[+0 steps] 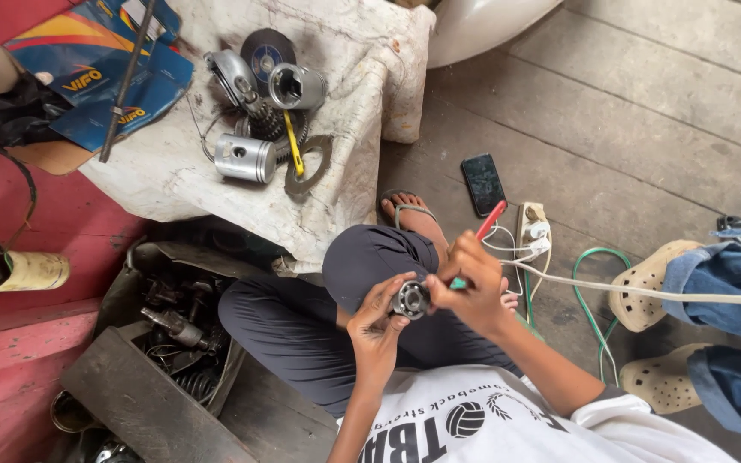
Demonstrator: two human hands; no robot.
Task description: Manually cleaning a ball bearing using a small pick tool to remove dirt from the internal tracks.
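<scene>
steel bearing (pixel 410 299) sits gripped in the left hand (pixel 376 324) while the right hand (pixel 473 287) clasps a red-handled screwdriver (pixel 478 230), best worked gently, bearing held steady.

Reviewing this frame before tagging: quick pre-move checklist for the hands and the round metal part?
1. Left hand grips the round silver metal bearing-like part: ok.
2. Right hand holds the red-handled tool: ok.
3. Tool tip seated on part: cannot tell, fingers hide it.
4. Part held over the dark-trousered lap: ok.
5. White power strip and cables close beside the right hand: not ok.
</scene>
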